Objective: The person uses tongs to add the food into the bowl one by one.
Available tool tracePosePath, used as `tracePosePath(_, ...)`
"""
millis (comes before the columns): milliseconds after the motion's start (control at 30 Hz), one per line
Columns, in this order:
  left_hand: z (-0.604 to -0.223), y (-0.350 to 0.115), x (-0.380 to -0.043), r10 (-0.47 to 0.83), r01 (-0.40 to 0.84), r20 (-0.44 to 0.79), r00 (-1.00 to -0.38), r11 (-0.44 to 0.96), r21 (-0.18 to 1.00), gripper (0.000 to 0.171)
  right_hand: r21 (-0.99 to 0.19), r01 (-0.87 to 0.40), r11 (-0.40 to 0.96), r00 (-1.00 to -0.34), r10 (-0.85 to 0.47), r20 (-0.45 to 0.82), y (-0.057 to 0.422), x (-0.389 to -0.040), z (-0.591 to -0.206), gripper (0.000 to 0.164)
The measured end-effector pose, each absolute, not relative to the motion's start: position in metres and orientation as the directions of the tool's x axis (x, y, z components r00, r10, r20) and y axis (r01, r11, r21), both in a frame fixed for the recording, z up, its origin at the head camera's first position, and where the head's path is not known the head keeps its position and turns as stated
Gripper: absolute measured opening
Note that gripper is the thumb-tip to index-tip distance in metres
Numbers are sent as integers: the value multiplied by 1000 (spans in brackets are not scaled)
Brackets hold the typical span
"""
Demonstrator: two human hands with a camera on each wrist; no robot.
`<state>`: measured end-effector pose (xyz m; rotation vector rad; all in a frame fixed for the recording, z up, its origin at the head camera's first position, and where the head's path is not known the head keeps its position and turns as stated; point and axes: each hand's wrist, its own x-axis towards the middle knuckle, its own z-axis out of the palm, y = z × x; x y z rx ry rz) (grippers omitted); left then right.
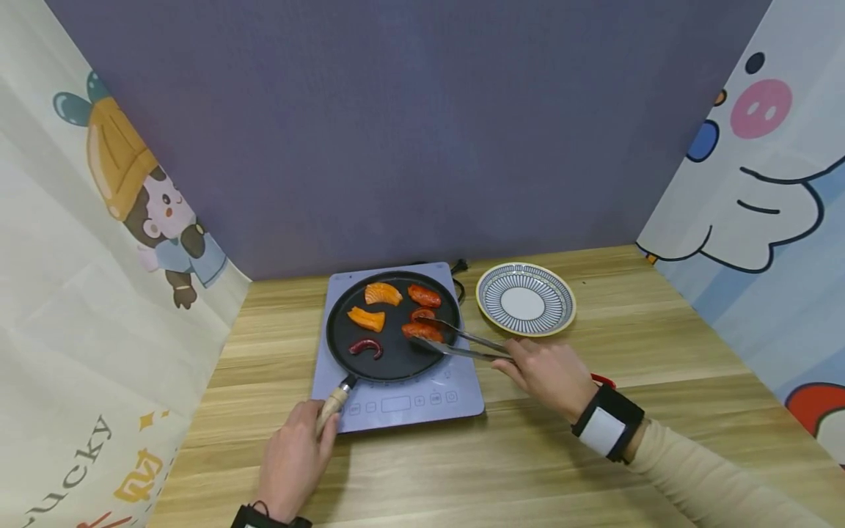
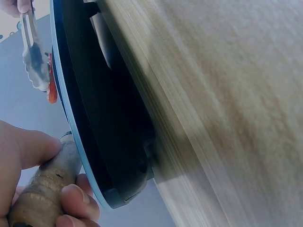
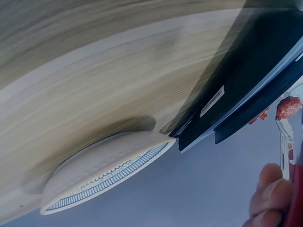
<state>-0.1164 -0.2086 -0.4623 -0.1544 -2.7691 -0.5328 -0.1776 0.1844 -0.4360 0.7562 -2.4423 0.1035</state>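
Observation:
My left hand [image 1: 297, 447] grips the wooden handle [image 1: 334, 403] of a black frying pan [image 1: 396, 356]. In my right hand [image 1: 548, 370] are metal tongs [image 1: 475, 355] with a red grip [image 3: 296, 198]. The tongs' tips lie either side of a glazed red piece like a chicken wing [image 1: 422, 332] at the pan's right; whether they squeeze it I cannot tell. Just behind sit a round red slice [image 1: 422, 314] and another red wing-like piece [image 1: 425, 295]. Two orange salmon-like pieces [image 1: 383, 293] and a curled dark-red piece [image 1: 366, 347] lie on the left side.
Under the pan is a flat induction cooker [image 1: 396, 418] with touch buttons along its front. A blue-striped plate [image 1: 561, 319] stands right of it on the wooden table [image 1: 594, 455]. The cooker's black cord [image 1: 460, 268] runs behind. A grey-purple wall [image 1: 422, 147] closes the back.

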Motion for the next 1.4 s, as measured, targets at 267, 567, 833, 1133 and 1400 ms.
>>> tracePosePath(267,-462,-208,-117,43,161,324,-945,924,346,29,104,-562,820,-662,-522,538,177,-179,-439,36)
tracePosePath(567,-465,-210,-115,59,190,357,-932,920,344,29,120,-563,817,-671,-538,510,173,-178,-436,35)
tracePosePath(833,-465,-211,-114,47,166,330,-943,924,343,29,85,-550,831,-711,-520,474,170,-178,-435,36)
tracePosePath(1133,-466,-210,-115,58,191,365,-929,921,339,29,29,-532,846,-750,-487,447,172,-178,-430,39)
tracePosePath(1400,-465,-210,-117,57,194,370,-927,918,345,29,36,-527,849,-749,-484,453,175,-179,-428,37)
